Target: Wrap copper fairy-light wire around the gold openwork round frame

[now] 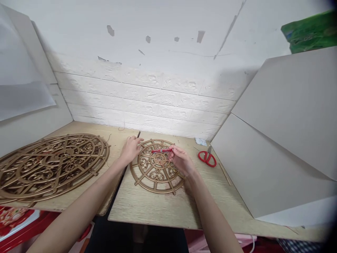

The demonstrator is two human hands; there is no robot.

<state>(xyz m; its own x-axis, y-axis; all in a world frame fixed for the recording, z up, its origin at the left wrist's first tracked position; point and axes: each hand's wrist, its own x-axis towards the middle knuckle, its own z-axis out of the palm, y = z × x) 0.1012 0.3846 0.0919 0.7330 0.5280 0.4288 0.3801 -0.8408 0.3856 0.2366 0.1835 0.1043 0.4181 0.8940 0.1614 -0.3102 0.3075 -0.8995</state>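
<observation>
A round gold openwork panel (155,187) lies flat on the wooden table (155,211). Over its middle, my right hand (181,160) holds a slim red tool (158,151) near one end, fingers pinched round it; the tool points left. My left hand (131,149) is at the panel's upper left edge, fingers loosely spread, by a thin dark stick (138,134) that shows just behind the fingertips. Whether that hand touches the panel is hard to tell.
Several similar gold panels (100,154) are stacked at the left. Red-handled scissors (207,158) lie to the right, with a small packet (200,141) behind and a thin rod (225,174) beside them. Grey-white boards (279,140) stand at the right, and a white brick-pattern wall (168,95) behind.
</observation>
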